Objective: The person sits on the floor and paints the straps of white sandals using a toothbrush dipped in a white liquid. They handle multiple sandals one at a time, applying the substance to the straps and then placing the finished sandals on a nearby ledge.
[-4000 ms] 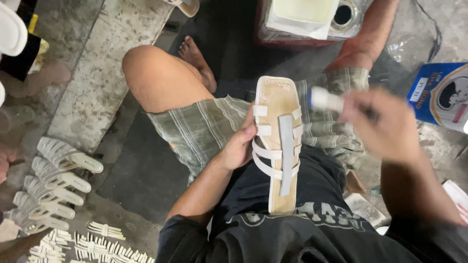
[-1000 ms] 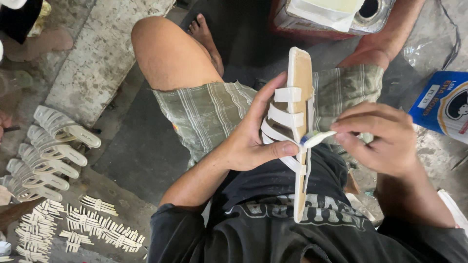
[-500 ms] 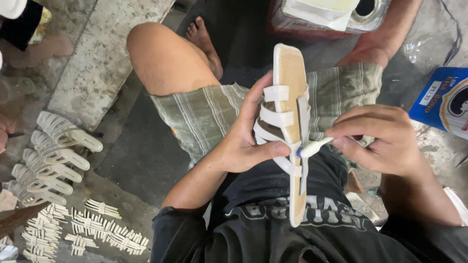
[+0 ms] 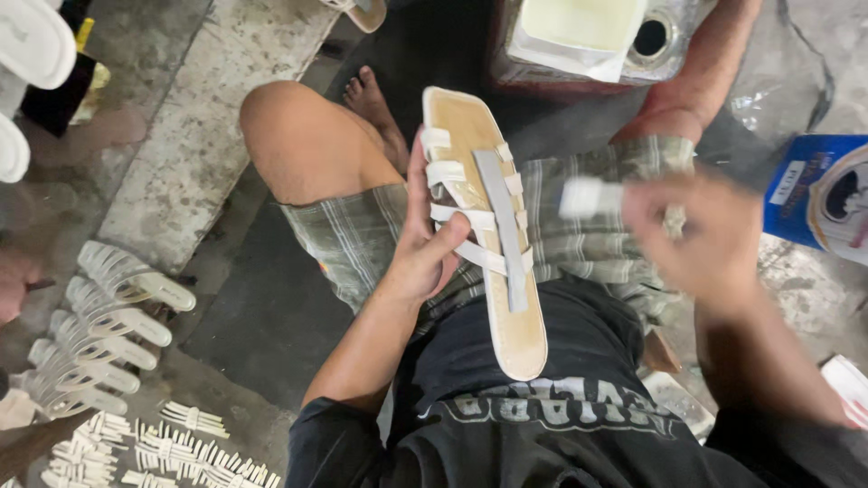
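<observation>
Sandal sole, tan and flat with white crossing straps and one grey strap along its length (image 4: 493, 244), is held over the lap of the seated person, its toe end pointing away from the body. The left hand (image 4: 425, 248) grips it from the left edge, thumb pressed across the lower straps and fingers curled behind the sole. The right hand (image 4: 710, 239) is blurred, to the right of the sandal and apart from it; its fingers are closed around a small white tool (image 4: 588, 197) whose tip points toward the straps. The sandal is above the grey checked shorts (image 4: 362, 239) and the black shirt (image 4: 542, 416). On the concrete floor at the left lie a row of finished white strap sandals (image 4: 113, 316) and small bundles of white straps (image 4: 172, 443). A blue box (image 4: 818, 194) sits at the right edge, and a metal can with a round opening (image 4: 651, 36) stands at the top.
</observation>
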